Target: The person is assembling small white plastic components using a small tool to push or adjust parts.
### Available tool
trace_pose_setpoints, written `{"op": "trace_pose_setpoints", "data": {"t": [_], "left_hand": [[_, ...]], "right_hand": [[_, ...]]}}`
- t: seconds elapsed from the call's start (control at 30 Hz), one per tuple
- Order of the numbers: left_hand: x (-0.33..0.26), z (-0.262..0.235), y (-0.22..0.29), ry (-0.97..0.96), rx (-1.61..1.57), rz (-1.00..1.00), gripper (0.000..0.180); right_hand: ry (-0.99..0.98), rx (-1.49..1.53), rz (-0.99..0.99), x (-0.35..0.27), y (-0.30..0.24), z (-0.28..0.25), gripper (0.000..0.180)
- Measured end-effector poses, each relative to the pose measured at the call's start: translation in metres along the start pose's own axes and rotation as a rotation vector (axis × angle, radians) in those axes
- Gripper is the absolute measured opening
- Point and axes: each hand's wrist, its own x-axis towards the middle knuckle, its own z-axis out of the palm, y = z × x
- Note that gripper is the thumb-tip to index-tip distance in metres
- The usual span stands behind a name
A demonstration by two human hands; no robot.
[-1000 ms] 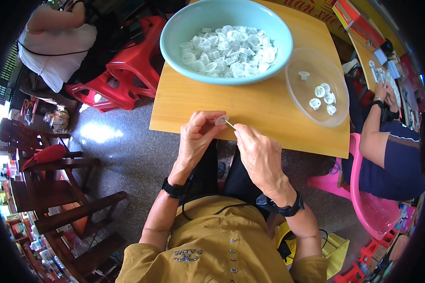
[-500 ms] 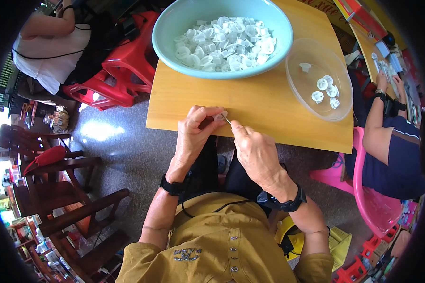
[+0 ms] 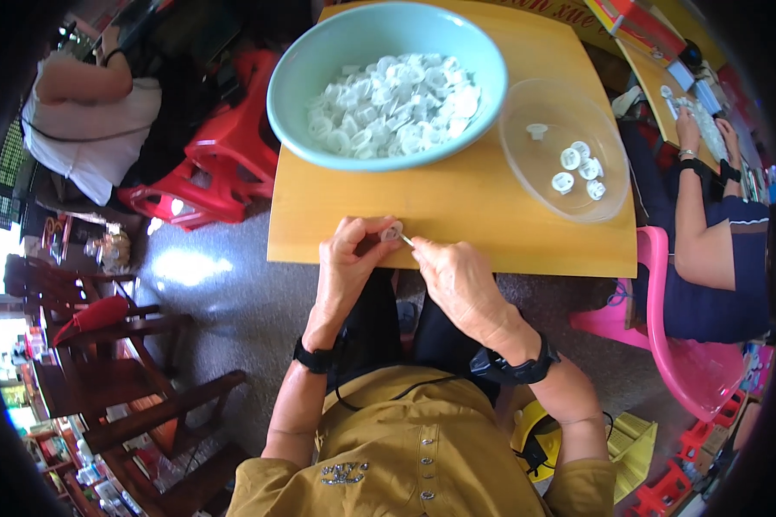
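Observation:
Between the thumb and fingers of my left hand (image 3: 347, 258) is a small round white plastic piece (image 3: 391, 232), held above the table's near edge. My right hand (image 3: 459, 277) pinches a thin metal tool (image 3: 408, 241), its tip at the white piece; most of the tool is hidden by my fingers. Beyond my hands stands a large light-blue basin (image 3: 280, 95) heaped with white plastic pieces (image 3: 397, 103). To its right, a clear round tray (image 3: 519, 177) holds several similar white pieces (image 3: 570, 158).
The wooden table (image 3: 319, 211) ends just in front of me. At the right, another person (image 3: 707, 233) sits on a pink chair (image 3: 655, 319), handling white items. A second person (image 3: 95, 112) is at the upper left, near red stools (image 3: 224, 146). Dark wooden chairs (image 3: 103, 379) stand at the left.
The view has shifted, so table, basin and tray sit slightly left and lower. Both hands keep their grips; the white piece now turns its round face more toward me.

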Motion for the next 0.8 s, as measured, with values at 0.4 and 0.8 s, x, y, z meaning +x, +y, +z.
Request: {"op": "trace_pose_setpoints", "data": {"t": [0.4, 0.8], "left_hand": [[0.022, 0.036, 0.061, -0.137, 0.029, 0.146, 0.035], [0.089, 0.114, 0.11, -0.438, -0.036, 0.347, 0.051]], "right_hand": [[0.265, 0.109, 0.153, -0.019, 0.031, -0.024, 0.011], [0.342, 0.112, 0.146, -0.035, 0.031, -0.027, 0.006]]}}
